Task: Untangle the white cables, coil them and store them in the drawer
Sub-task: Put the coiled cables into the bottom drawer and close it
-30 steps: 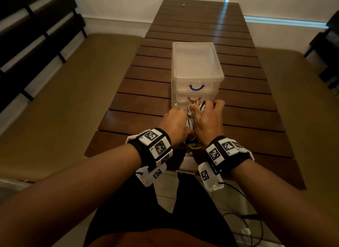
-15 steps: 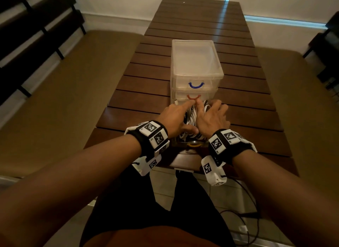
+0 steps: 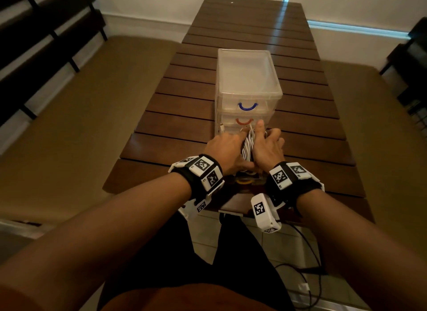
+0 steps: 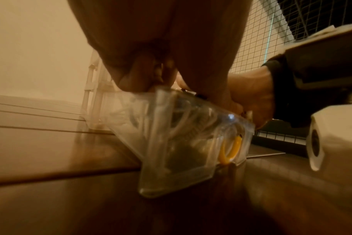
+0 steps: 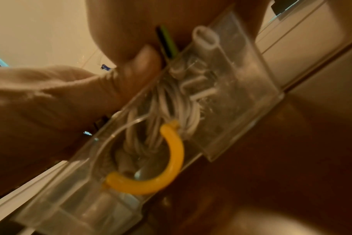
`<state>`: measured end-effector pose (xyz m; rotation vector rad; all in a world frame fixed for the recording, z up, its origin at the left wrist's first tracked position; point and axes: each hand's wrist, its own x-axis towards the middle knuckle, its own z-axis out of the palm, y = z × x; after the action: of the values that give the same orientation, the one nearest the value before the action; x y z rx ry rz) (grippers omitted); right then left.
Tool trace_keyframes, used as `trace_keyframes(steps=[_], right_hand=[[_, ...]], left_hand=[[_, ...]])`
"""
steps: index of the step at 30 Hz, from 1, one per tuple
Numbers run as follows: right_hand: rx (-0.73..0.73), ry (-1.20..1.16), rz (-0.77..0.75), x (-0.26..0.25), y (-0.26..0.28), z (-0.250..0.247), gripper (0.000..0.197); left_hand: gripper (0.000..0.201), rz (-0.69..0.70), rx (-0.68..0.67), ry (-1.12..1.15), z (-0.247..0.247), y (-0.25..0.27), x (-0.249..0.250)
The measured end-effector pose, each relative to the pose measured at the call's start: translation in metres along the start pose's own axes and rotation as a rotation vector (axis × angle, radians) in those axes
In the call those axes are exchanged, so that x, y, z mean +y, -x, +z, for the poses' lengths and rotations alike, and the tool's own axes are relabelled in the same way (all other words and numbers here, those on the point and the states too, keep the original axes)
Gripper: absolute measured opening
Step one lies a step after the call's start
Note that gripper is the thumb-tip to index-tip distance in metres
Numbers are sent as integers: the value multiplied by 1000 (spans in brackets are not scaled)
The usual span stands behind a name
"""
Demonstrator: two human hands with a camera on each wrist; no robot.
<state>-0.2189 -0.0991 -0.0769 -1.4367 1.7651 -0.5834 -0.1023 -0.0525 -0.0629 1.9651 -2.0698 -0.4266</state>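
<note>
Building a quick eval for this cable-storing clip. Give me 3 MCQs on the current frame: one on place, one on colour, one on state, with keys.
1. Where are the white cables?
A. on the floor
B. in the pulled-out bottom drawer
C. on top of the drawer unit

2. What colour is the handle of the drawer that holds the cables?
A. yellow
B. blue
C. green

3. What state is the top, blue-handled drawer in?
A. removed
B. pulled halfway out
C. pushed in

Key: 1 B, cables show through its clear wall between left hand and right hand; 2 A, yellow arc in the right wrist view; 3 C, front flush with the unit.
</note>
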Motion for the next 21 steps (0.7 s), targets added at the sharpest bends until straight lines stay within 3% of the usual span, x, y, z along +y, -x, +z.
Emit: trace_keyframes(steps=[7,12,14,16,19,21], right_hand=[[-99,-166,-19,2,-2,-4,58],[-98,-316,26,1,-3,-26,54],[-33,-268,-32,5,-5,-36,35],[-18,-168,-187,8,-1,-45,10],[-138,-36,-326,6,10,-52,31],[-113,-10,-339,7,14,-49,37]], left_hand=[[101,-66,35,-7,6,2,7],[112,-90,26,-17,7,2,11],[113,-91,6,-33,7,2,11],[112,-86,-2,-36,6,1,10],[109,-71,13,-25,7,1,10],[107,-61,30,-26,7,2,9]])
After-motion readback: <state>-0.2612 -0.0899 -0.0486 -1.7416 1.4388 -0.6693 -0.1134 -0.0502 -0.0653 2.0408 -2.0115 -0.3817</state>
